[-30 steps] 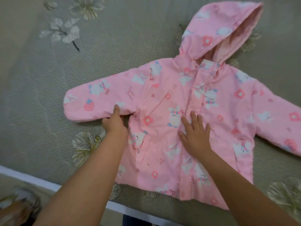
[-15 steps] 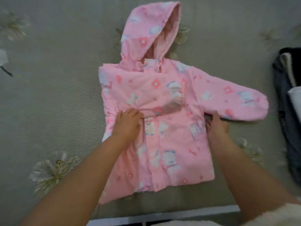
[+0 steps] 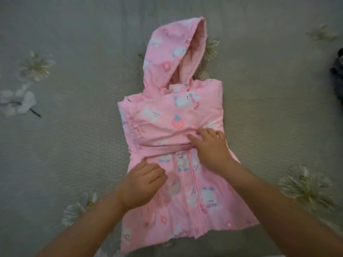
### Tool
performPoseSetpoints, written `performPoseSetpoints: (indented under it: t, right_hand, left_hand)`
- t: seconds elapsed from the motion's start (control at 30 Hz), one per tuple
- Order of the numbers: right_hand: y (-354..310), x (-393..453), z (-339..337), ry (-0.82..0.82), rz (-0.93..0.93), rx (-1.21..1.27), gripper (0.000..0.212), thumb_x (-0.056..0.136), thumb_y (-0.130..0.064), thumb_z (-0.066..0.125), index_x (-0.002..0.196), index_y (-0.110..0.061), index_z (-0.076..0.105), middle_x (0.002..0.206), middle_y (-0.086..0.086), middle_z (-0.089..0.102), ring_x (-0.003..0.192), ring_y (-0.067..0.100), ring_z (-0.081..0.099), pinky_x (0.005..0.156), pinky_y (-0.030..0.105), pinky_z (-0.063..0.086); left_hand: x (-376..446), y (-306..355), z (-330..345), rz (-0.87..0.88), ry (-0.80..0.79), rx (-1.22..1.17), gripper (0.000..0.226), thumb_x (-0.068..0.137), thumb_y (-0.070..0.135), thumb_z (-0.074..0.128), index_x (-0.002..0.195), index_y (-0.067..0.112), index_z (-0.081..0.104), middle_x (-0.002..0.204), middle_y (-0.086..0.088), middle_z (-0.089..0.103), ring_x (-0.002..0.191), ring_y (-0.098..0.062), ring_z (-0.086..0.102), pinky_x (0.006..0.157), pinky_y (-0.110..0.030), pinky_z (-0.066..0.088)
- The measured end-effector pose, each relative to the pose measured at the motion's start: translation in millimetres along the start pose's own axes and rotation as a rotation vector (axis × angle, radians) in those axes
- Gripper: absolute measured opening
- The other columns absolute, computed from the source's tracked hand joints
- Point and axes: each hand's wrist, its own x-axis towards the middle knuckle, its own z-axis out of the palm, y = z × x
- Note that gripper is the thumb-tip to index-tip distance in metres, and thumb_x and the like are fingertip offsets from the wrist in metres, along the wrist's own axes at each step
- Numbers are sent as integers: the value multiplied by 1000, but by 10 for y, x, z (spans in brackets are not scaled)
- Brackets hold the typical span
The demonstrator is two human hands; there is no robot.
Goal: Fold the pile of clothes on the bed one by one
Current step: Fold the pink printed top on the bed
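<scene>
Pink hooded jacket, sleeves folded in, on the bed

Pink hooded jacket (image 3: 185,206) lies flat and front-up in the middle of a grey-green bedspread (image 3: 74,145) printed with pale flowers. Its print shows small white animals, flowers and a strawberry. The hood (image 3: 172,52) points away from the viewer, its plain pink lining showing along the right side. Both sleeves are folded across the chest, one over the other; the upper sleeve (image 3: 176,119) forms a wide band, and the lower one shows only as a narrow strip beneath it.

The left hand (image 3: 143,184) rests on the jacket's left side just below the folded sleeves, fingers curled and knuckles up; the fingertips are hidden, so whether they pinch cloth cannot be told. The right hand (image 3: 209,151) lies over the lower edge of the upper sleeve near the right side, fingers bent and pressing down; a firm grip cannot be made out. The hands are apart. Both forearms run out of the bottom of the view.

A dark garment (image 3: 337,75) is cut off at the right edge, blurred. The jacket's hem near the viewer is soft and indistinct.
</scene>
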Motion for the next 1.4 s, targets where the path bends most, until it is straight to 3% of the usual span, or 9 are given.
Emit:
performPoseSetpoints:
  t: [0.1, 0.17, 0.37, 0.6, 0.77, 0.93, 1.17, 1.27, 1.4]
  right_hand:
    - [199, 193, -189, -52, 85, 202, 33, 83, -10, 52, 113, -14, 64, 117, 9, 61, 109, 27, 52, 89, 33, 35]
    - [335, 453, -391, 54, 180, 376, 24, 82, -2, 52, 99, -2, 70, 103, 19, 67, 98, 33, 59, 82, 34, 41]
    - [647, 1568, -738, 263, 466, 506, 27, 89, -3, 45, 110, 4, 62, 108, 24, 64, 101, 33, 57, 79, 28, 35]
    - [484, 2603, -859, 310, 35, 11, 32, 90, -9, 44, 110, 7, 62, 121, 24, 54, 118, 34, 46, 106, 38, 26]
    - [369, 3155, -759, 118, 90, -71, 46, 93, -16, 41, 138, -8, 34, 150, 17, 18, 138, 29, 20, 109, 34, 17]
    - [469, 3451, -664, -50, 336, -23, 63, 93, -22, 42, 147, -15, 10, 152, 22, 6, 130, 39, 32, 102, 39, 30]
    - [670, 3284, -679, 42, 340, 117, 27, 88, -17, 53, 101, 5, 60, 103, 27, 61, 96, 36, 57, 71, 34, 35]
    - [546, 2721, -721, 294, 284, 283, 16, 84, -9, 57, 78, 6, 58, 78, 24, 58, 69, 26, 46, 58, 25, 18]
    - [266, 1567, -771, 466, 117, 480, 22, 78, -4, 61, 63, -3, 45, 58, -8, 33, 62, 7, 29, 54, 21, 17]
  left_hand:
    - [204, -144, -62, -35, 149, 31, 26, 90, 10, 38, 95, 8, 64, 89, -13, 71, 92, -28, 62, 72, -34, 49]
    - [546, -354, -52, -298, 181, 78, 31, 85, 14, 45, 103, -1, 66, 105, -22, 66, 103, -39, 61, 84, -46, 49]
    - [1052, -1064, 479, -1110, -26, -22, 64, 94, 42, 35, 144, 5, 19, 152, -15, 14, 142, -26, 2, 111, -45, -3]
    - [909, -1288, 805, -1131, -44, 12, 84, 79, 51, 4, 140, -1, 29, 148, -17, 27, 140, -27, 19, 108, -42, -7]
    - [920, -1356, 789, -1149, -127, -19, 86, 75, 49, -6, 143, 3, 20, 152, -12, 19, 141, -21, 13, 105, -40, -14]
    - [943, -1417, 834, -1169, -173, -38, 78, 81, 46, 2, 143, 3, 17, 153, -12, 15, 142, -21, 9, 104, -42, -18]
    - [972, -1424, 797, -1128, -66, -31, 64, 80, 35, 30, 114, -12, 56, 121, -28, 56, 113, -40, 54, 90, -69, 26]
    - [974, -1419, 802, -1087, -73, -50, 65, 80, 36, 29, 114, -13, 56, 121, -28, 55, 113, -39, 54, 93, -69, 25]
    - [984, -1464, 789, -1109, -42, -82, 79, 82, 49, 9, 138, -1, 33, 147, -15, 31, 139, -23, 23, 108, -44, -8]
